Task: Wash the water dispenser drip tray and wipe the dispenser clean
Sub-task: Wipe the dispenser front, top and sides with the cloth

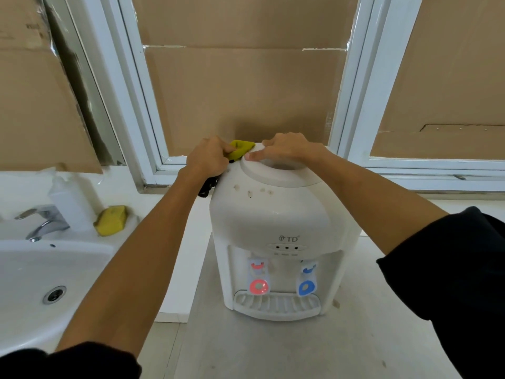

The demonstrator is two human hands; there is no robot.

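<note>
A white tabletop water dispenser (pixel 276 214) stands on the counter, with brown stains on its upper front. Its slotted drip tray (pixel 276 303) sits in place at the base, below a red tap and a blue tap. My left hand (pixel 207 160) presses a yellow-green cloth (pixel 241 148) against the dispenser's back left top edge. My right hand (pixel 287 150) rests flat on the top ring around the bottle opening, holding the unit. A black cord hangs just below my left hand.
A white sink (pixel 41 283) with a chrome tap (pixel 43 220) lies at the left. A yellow sponge (pixel 110 220) and a white bottle (pixel 68 198) sit behind it. Cardboard-covered windows (pixel 246 77) rise right behind the dispenser.
</note>
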